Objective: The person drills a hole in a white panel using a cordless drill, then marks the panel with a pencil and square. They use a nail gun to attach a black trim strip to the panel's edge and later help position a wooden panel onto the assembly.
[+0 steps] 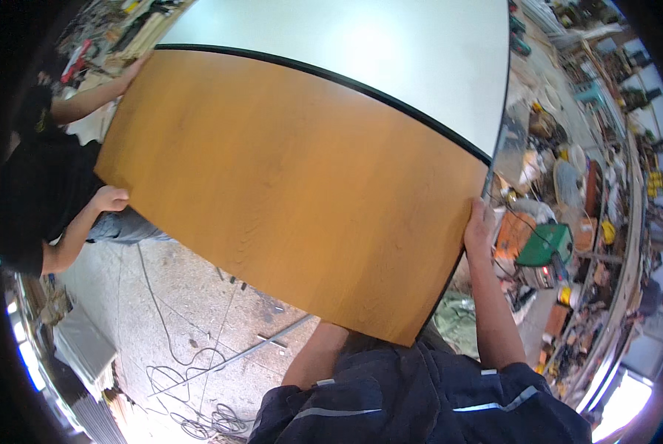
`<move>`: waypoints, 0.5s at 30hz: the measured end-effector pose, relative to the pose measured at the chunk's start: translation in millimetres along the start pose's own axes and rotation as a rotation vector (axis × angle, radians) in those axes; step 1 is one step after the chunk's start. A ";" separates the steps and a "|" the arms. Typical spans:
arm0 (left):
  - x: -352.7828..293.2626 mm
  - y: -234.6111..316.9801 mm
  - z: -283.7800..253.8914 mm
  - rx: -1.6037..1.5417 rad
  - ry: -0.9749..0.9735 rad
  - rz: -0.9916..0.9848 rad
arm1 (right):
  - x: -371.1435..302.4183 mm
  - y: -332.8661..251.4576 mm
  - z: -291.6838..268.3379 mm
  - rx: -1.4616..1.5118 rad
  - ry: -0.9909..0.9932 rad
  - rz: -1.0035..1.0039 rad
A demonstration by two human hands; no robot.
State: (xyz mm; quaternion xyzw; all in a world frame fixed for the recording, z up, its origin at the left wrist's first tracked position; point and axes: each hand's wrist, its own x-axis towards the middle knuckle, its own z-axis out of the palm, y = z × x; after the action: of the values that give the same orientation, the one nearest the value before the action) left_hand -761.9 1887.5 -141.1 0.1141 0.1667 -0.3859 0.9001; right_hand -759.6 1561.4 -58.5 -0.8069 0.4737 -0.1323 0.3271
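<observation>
A large wood-grain panel [287, 192] stretches across the middle of the view, held off the floor. My right hand [480, 228] grips its right edge, thumb along the top face. From below, my left forearm [318, 355] reaches under the near edge, and the panel hides that hand and its fingers. At the opposite end a co-worker in a black shirt holds the board too, one hand [111, 198] on the near left corner and the other [133, 70] at the far left corner. Along the panel's far edge lies a white board [420, 66] with a dark rim [331, 78].
A cable [170, 333] loops over the concrete floor at lower left, near a thin metal bar [231, 355]. On the right are a green box [544, 244], an orange box [515, 235] and cluttered tools. Grey sheets [83, 344] lean at the left.
</observation>
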 end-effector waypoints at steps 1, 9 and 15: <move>-6.1 1.4 1.2 -0.007 0.018 0.006 | 3.6 4.0 -1.5 0.047 -0.009 -0.033; -91.2 8.5 36.1 0.851 0.103 0.198 | -7.4 -15.7 -5.8 0.148 -0.043 -0.114; -114.8 43.7 78.8 0.280 0.213 0.207 | -15.7 1.0 -25.3 0.801 -0.360 0.170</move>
State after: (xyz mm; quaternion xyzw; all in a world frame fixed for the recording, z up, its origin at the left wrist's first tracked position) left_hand -787.4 1966.1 -20.8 0.2948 0.1929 -0.2963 0.8877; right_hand -781.7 1564.2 -38.6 -0.5849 0.3852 -0.1356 0.7008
